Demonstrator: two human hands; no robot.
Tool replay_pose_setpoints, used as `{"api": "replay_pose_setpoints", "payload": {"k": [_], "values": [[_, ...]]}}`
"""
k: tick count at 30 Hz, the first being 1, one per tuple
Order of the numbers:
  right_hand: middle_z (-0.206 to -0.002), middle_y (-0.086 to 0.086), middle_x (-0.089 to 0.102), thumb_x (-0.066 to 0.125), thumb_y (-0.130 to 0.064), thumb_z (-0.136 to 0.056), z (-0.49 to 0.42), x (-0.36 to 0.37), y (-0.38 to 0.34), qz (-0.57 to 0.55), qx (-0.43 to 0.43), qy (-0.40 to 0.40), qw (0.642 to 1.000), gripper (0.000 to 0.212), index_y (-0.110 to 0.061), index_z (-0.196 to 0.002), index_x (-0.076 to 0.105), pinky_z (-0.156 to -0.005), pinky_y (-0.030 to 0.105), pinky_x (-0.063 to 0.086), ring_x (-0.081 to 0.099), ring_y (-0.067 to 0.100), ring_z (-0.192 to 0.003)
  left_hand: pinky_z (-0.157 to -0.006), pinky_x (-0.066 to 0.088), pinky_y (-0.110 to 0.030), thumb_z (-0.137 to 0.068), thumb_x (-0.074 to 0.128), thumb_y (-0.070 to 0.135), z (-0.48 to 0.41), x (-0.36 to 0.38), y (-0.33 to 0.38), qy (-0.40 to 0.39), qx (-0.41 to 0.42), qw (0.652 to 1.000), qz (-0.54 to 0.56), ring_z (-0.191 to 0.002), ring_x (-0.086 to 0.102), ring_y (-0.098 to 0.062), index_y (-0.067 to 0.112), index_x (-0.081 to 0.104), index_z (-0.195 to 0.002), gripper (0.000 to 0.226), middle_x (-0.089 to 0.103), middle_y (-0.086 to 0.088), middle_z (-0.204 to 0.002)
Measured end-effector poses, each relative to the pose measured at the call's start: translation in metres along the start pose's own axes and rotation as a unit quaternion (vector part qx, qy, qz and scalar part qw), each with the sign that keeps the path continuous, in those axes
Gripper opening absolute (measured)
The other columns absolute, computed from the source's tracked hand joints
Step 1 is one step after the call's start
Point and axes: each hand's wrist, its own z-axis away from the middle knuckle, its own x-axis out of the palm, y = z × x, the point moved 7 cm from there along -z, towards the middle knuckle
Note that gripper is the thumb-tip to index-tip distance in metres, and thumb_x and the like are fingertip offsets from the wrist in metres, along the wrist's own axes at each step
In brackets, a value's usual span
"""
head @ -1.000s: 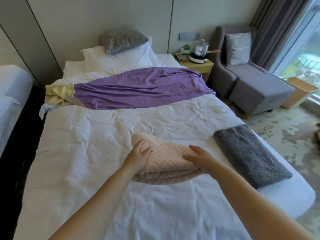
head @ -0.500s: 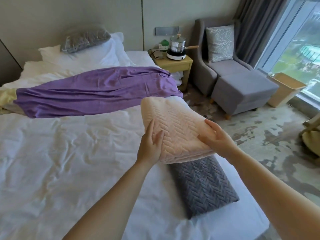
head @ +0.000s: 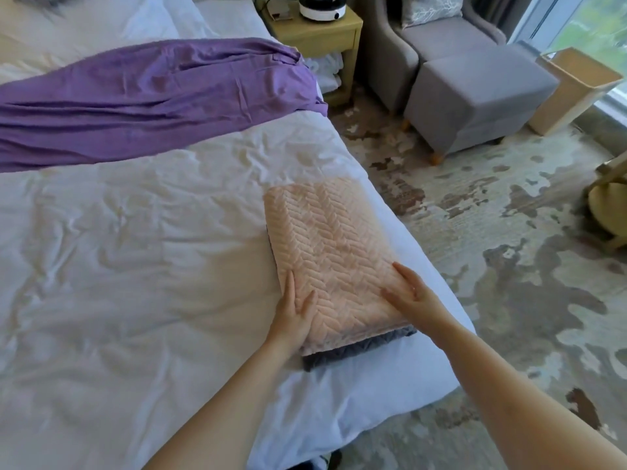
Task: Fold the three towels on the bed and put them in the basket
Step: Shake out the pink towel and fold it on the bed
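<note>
Near the right edge of the white bed (head: 135,266), toward its foot: a folded pink towel (head: 334,252) with a herringbone weave, stacked on a folded grey towel (head: 356,356), only a dark strip of the latter showing along the near end and a sliver down the left side. Left hand (head: 293,313) laid flat on the pink towel's near left corner, fingers (head: 291,283) straight and close together, gripping nothing. Right hand (head: 412,296) flat on the near right corner, fingers (head: 403,274) spread and straight, pressing the top of the pile, likewise holding nothing. Both bare forearms reaching in from the bottom of the view.

Further up the bed, well apart from the pile, a long purple cloth (head: 146,96) stretched unfolded from the left edge to the right edge, its end draped over the side.

Beyond the bed's head-end right corner, a pale wooden nightstand (head: 319,32) bearing a white-based appliance (head: 322,10), cut off by the top of the frame. On the patterned carpet (head: 509,266) to the right, a grey armchair (head: 441,35) with a grey ottoman (head: 475,93) just before it, and a tan open-topped bin (head: 576,86) near the window, well apart from the bed and from both towels.
</note>
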Motion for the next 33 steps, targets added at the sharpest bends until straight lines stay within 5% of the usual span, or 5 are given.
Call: {"api": "replay_pose_setpoints", "payload": {"k": [5, 12, 17, 24, 33], "values": [[-0.125, -0.017, 0.045, 0.066, -0.046, -0.083, 0.006, -0.010, -0.002, -0.013, -0.014, 0.025, 0.999, 0.057, -0.039, -0.135, 0.043, -0.080, 0.014, 0.037, 0.045, 0.006, -0.109, -0.098, 0.014, -0.002, -0.095, 0.052, 0.039, 0.014, -0.005, 0.004, 0.013, 0.012, 0.999, 0.030, -0.128, 0.016, 0.011, 0.031, 0.004, -0.152, 0.075, 0.019, 0.023, -0.144], [-0.148, -0.002, 0.035, 0.057, -0.036, -0.092, 0.010, 0.010, 0.036, 0.050, -0.004, -0.010, 0.999, 0.062, -0.030, -0.146, 0.028, -0.095, 0.023, 0.032, 0.038, 0.017, -0.129, -0.096, 0.029, -0.015, -0.095, 0.050, 0.043, 0.027, 0.017, -0.036, 0.012, -0.033, 0.999, -0.024, -0.129, 0.046, -0.024, 0.038, -0.002, -0.150, 0.075, 0.041, -0.008, -0.148], [-0.154, 0.003, 0.027, 0.048, -0.052, -0.092, 0.012, -0.007, 0.036, 0.195, 0.001, 0.046, 0.980, 0.069, -0.027, -0.149, 0.020, -0.113, 0.043, 0.025, 0.028, 0.025, -0.140, -0.113, 0.026, -0.038, -0.091, 0.044, 0.058, 0.030, -0.002, -0.025, 0.034, -0.064, 0.980, -0.188, -0.138, 0.030, -0.033, 0.034, 0.000, -0.151, 0.078, 0.023, -0.020, -0.153], [-0.159, -0.013, 0.000, 0.023, -0.061, -0.094, -0.045, 0.009, -0.017, 0.308, -0.131, 0.077, 0.939, 0.064, -0.035, -0.150, 0.007, -0.116, 0.036, 0.006, -0.005, 0.012, -0.146, -0.118, 0.005, -0.042, -0.097, 0.033, 0.051, -0.020, -0.009, 0.064, 0.146, 0.136, 0.913, -0.356, -0.148, 0.002, -0.021, 0.029, 0.010, -0.152, 0.064, -0.004, -0.002, -0.162], [-0.153, -0.025, -0.017, 0.006, -0.070, -0.087, -0.081, 0.033, 0.040, 0.348, -0.114, 0.003, 0.931, 0.062, -0.050, -0.139, -0.020, -0.119, 0.037, 0.002, -0.015, 0.008, -0.144, -0.118, -0.012, -0.044, -0.097, 0.021, 0.055, -0.050, 0.038, 0.018, 0.112, 0.077, 0.873, -0.469, -0.145, -0.020, -0.019, 0.029, -0.014, -0.148, 0.066, -0.016, 0.001, -0.159]]}}
